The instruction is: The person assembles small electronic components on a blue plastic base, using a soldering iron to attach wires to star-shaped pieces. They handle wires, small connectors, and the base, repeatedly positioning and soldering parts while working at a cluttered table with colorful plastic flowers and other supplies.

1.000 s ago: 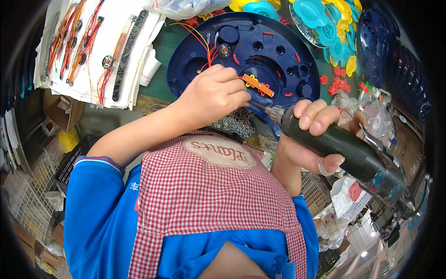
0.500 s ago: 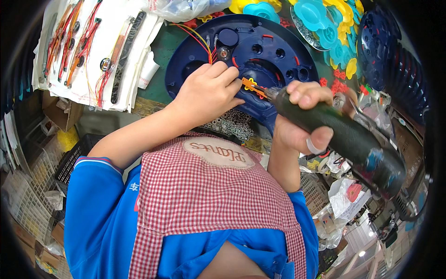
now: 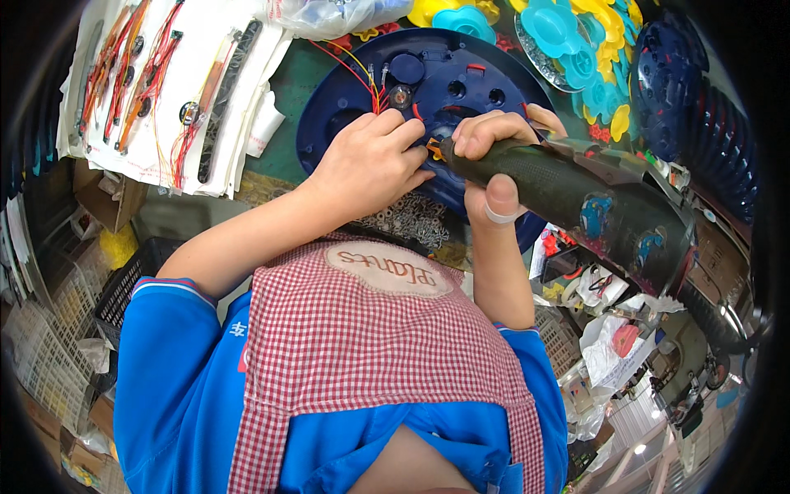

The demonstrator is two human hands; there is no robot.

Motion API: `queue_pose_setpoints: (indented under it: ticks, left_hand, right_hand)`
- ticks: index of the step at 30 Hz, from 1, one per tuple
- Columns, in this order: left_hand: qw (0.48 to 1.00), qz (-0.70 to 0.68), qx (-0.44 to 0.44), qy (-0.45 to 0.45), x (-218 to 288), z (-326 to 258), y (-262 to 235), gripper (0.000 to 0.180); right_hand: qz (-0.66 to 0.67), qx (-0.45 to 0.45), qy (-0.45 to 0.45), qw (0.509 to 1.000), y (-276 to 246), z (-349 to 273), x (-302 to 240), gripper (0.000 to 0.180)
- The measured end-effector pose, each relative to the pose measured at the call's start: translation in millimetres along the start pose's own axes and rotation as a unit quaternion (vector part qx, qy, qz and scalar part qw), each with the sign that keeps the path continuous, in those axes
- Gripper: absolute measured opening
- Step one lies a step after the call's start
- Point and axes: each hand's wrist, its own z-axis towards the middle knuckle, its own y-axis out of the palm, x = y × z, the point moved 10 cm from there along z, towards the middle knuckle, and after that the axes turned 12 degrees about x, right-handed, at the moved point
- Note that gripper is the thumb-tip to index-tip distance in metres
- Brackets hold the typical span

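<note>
Green tabletop [image 3: 304,74] fills the upper part of the head view, a dark blue plastic housing [image 3: 333,99] at upper centre. Right hand [image 3: 492,198] wraps firmly around a dark power driver [image 3: 568,181], its nose close against an orange strip [image 3: 434,150]. Left hand [image 3: 370,156] is loosely bunched beside it; its fingertips' hold cannot be told. A slipping bit could strike those fingers or twist the strip; the coloured wires [image 3: 379,100] might snag. Room is tight: small metal hardware [image 3: 415,218] lies just below, loaded paper sheets [image 3: 177,66] at upper left.
</note>
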Motion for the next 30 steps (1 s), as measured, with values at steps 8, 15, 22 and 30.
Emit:
queue_pose_setpoints:
  ticks: [8,15,22,30]
  left_hand:
    - [0.955,0.260,0.111,-0.089,-114.1,81.0,-71.0,0.008]
    - [0.933,0.272,-0.176,-0.155,-146.2,110.8,-48.2,0.017]
    - [0.971,0.195,0.127,-0.054,-143.4,96.9,-64.9,0.009]
    - [0.997,0.009,0.075,0.006,-30.2,-23.5,-51.9,0.021]
  right_hand:
    - [0.045,0.050,-0.037,0.997,-9.2,13.3,-28.7,0.093]
    - [0.028,0.046,-0.018,0.998,2.1,18.2,-25.5,0.089]
    - [-0.002,0.016,-0.014,1.000,27.0,20.8,-23.4,0.090]
    - [0.112,-0.036,-0.013,0.993,55.8,-0.8,-28.3,0.092]
